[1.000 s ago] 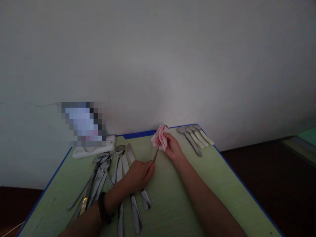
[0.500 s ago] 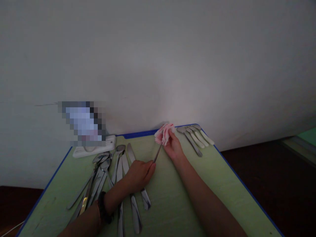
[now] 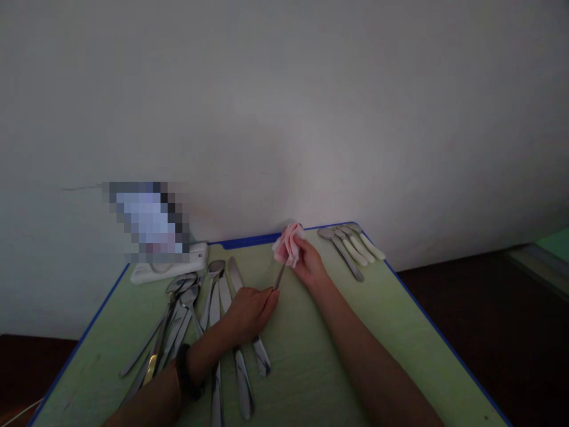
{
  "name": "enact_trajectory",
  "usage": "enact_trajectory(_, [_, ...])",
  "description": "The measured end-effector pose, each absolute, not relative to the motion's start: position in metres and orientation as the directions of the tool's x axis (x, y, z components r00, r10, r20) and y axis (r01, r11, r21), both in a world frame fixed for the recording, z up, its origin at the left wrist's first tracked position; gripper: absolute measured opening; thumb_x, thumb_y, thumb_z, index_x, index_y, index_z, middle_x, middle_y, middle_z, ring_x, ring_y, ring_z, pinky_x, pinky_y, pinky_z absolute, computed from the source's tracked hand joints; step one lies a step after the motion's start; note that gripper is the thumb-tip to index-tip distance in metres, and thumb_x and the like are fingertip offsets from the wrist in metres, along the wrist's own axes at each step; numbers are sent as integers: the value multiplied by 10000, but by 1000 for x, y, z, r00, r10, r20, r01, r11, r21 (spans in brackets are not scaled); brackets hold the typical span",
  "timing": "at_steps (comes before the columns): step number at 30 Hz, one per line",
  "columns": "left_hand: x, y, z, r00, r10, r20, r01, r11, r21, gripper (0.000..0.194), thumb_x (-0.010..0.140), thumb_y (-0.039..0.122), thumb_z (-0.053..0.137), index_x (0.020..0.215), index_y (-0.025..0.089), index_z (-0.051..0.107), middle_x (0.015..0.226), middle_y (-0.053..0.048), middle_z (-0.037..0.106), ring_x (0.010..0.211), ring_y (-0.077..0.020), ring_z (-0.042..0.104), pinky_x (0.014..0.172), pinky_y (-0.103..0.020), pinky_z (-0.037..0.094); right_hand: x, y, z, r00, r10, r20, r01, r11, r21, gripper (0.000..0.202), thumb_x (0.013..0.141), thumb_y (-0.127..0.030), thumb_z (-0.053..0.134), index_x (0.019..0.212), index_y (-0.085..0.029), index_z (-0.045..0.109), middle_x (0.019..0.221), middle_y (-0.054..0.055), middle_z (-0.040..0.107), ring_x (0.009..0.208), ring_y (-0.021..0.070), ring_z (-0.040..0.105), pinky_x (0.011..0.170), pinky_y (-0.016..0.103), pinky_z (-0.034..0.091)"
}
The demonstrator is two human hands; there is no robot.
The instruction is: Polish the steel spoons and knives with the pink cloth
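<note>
Left hand (image 3: 253, 311) clenched on the near end of a metal utensil (image 3: 280, 277); right hand (image 3: 311, 264) grasping a cloth (image 3: 288, 243) around its far end. The utensil, type concealed, lies between the hands, its long axis slanting forward and rightward over the green tabletop (image 3: 302, 367). Forearms converge from the lower corners, the left crossing loose spoons and knives (image 3: 216, 308). Far left: white device (image 3: 171, 268), its markings illegible, beside a pixelated screen (image 3: 149, 219). Far right: pale-handled cutlery (image 3: 355, 248) and one all-metal spoon (image 3: 344, 259), handles pointing nearward. Left wrist: dark bracelet (image 3: 187, 373).
</note>
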State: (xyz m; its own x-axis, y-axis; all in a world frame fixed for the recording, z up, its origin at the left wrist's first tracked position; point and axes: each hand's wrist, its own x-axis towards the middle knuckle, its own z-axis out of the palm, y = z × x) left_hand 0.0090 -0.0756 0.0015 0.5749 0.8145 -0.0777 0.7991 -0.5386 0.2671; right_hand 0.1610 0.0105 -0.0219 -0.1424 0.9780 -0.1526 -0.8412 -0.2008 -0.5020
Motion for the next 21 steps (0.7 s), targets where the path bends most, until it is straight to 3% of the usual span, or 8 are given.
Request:
enact_trajectory(6, [8,-76,4,557,827,-73,785,-496,371,480,958,299,184,643,179,527,549,-35,595,527,-160,574,546,-268,319,168,11,-20,-72,990,-119,-873,-120,-472,194,769,-129,546,922,-200,641,839,-13,708,770,133,655,832,323,527])
enact_trajectory(10, [7,-76,4,529,845,-75,760,-433,485,490,955,325,158,593,195,462,480,4,493,451,-130,483,507,-247,296,171,9,-15,-82,992,-100,-878,-119,-464,194,797,-176,514,944,-212,635,901,-4,706,869,142,648,872,350,507])
enact_trajectory(14, [7,-75,0,487,872,-46,728,-377,573,412,945,346,200,672,200,471,536,13,508,489,-133,499,531,-234,337,169,7,-10,-126,988,-88,-863,-153,-481,190,843,-237,498,972,-211,635,994,9,696,950,134,634,884,315,498])
enact_trajectory(21, [6,-75,-3,410,912,-18,637,-273,721,310,939,344,255,882,186,516,589,24,531,529,-144,527,543,-235,376,162,2,-5,-279,955,-101,-807,-291,-513,185,852,-259,527,987,-193,635,982,37,703,934,149,644,836,293,522])
